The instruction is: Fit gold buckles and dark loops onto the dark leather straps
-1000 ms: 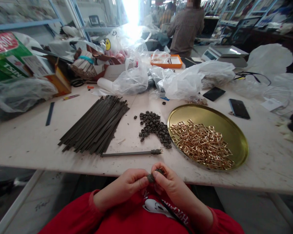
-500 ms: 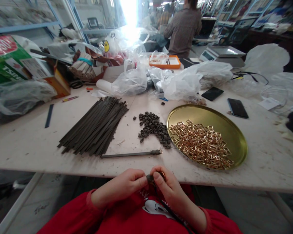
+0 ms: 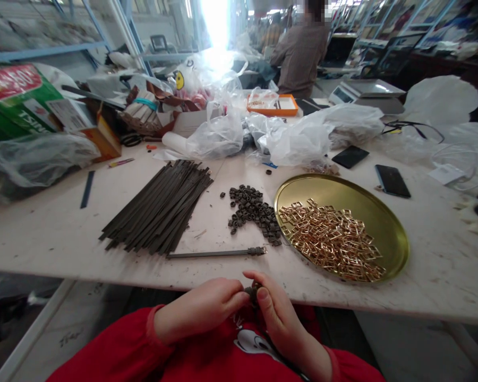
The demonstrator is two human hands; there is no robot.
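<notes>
Just in front of the table's near edge, my left hand [image 3: 207, 307] pinches a dark strap [image 3: 250, 291] from the left. Curled around the strap's other end is my right hand [image 3: 279, 312], thumb and fingers closed on it. Most of the strap is hidden by the fingers. On the table beyond lies a finished-looking strap [image 3: 211, 254] with a gold buckle at its right end. Behind that are a heap of small dark loops [image 3: 250, 207] and a bundle of dark straps [image 3: 157, 209]. A gold tray [image 3: 376, 223] holds many gold buckle frames [image 3: 330, 236].
Clear plastic bags [image 3: 298, 138] spread across the back, near an orange box [image 3: 276, 110]. Two phones [image 3: 393, 180] lie at right. A green carton [image 3: 19, 103] stands at left, scissors [image 3: 131, 139] nearby. A person [image 3: 302, 50] stands with their back turned beyond the table.
Both hands have shifted slightly right with the strap, and the right fingers have turned over it. The gold glint in the right hand is now hidden. The whole view has moved a little.
</notes>
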